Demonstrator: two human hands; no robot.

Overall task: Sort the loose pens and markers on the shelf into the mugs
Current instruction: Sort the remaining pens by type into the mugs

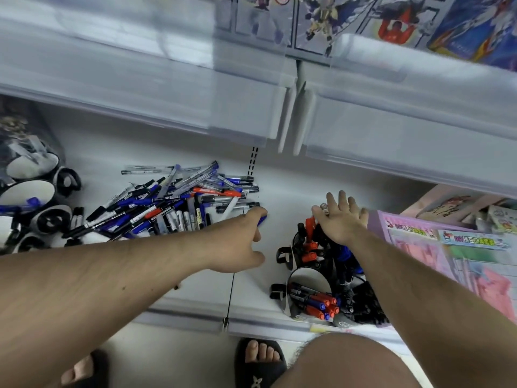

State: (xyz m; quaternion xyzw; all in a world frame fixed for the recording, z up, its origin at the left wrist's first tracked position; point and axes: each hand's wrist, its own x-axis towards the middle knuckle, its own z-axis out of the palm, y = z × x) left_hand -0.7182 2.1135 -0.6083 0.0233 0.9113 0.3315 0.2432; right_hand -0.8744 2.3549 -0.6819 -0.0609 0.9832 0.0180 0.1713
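Observation:
A heap of loose pens and markers (179, 203), blue, black, red and clear, lies on the white shelf (282, 191). My left hand (240, 242) reaches to the heap's right edge and pinches a blue pen (262, 219) between its fingers. My right hand (341, 219) hovers with straight spread fingers over a mug (313, 245) packed with red, black and blue markers. A second mug (310, 298) nearer me holds red and blue markers. Black-and-white mugs (30, 191) stand at the left; one of them holds blue pens.
Translucent plastic bins (391, 130) overhang the shelf from above. A pink boxed toy set (436, 247) stands at the right, close to my right arm. My sandalled feet (260, 359) are on the floor below the shelf's front edge (195, 317).

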